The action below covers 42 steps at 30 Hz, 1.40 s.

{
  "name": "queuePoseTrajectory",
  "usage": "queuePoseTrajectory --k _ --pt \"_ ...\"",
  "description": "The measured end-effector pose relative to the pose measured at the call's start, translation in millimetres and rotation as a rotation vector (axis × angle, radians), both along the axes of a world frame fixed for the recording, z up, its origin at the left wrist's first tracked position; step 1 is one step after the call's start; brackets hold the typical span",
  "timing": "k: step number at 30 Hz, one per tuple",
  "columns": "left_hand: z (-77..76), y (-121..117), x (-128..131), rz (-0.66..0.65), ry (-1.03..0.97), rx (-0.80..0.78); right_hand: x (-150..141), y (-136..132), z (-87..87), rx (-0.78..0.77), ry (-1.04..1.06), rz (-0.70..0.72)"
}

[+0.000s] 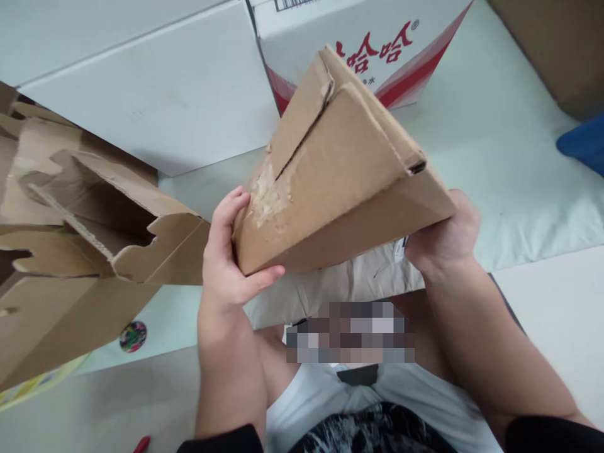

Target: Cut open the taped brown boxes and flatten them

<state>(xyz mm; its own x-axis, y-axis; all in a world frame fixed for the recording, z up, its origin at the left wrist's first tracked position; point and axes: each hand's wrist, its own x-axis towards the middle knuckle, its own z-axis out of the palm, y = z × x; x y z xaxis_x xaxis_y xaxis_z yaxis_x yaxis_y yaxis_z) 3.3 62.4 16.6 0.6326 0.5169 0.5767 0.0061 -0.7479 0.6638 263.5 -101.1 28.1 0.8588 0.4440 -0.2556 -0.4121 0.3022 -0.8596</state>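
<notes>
Cardboard box: the closed-up brown cardboard box (330, 170) is tilted between the two hands, in front of the person and above the near part of the desk (509, 157).
Box surface: a slit-like seam runs along one face, ending near a rough, pale torn patch; a small dark gap shows at the right-hand corner.
Left hand: the left hand (226, 251) is part-curled round the box's lower left end, thumb along the underside edge and fingers over the end face.
Right hand: the right hand (448, 233) grips the opposite end from below and outside; its fingers are mostly hidden by the box.
Left side: an open cardboard carton (177, 248) with cut-out flaps stands just beside the left hand.
Behind: a white carton with red print (396, 53) stands next to a large white box (155, 94).
Desk: pale green cloth covers it; a wrinkled tan sheet (325, 286) lies at the near edge, below the box.
Right edge: a blue object (585, 145), partly out of view.
</notes>
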Motion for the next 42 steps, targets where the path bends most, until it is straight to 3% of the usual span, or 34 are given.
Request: queuePoseTrajectory --k 20,42 --pt "-2.0 1.9 0.6 0.002 -0.006 -0.010 -2.6 -0.5 -0.1 -0.004 -0.012 0.008" --pt "-0.6 0.8 1.4 -0.002 0.011 -0.009 -4.4 3.0 -4.7 0.104 -0.089 -0.025"
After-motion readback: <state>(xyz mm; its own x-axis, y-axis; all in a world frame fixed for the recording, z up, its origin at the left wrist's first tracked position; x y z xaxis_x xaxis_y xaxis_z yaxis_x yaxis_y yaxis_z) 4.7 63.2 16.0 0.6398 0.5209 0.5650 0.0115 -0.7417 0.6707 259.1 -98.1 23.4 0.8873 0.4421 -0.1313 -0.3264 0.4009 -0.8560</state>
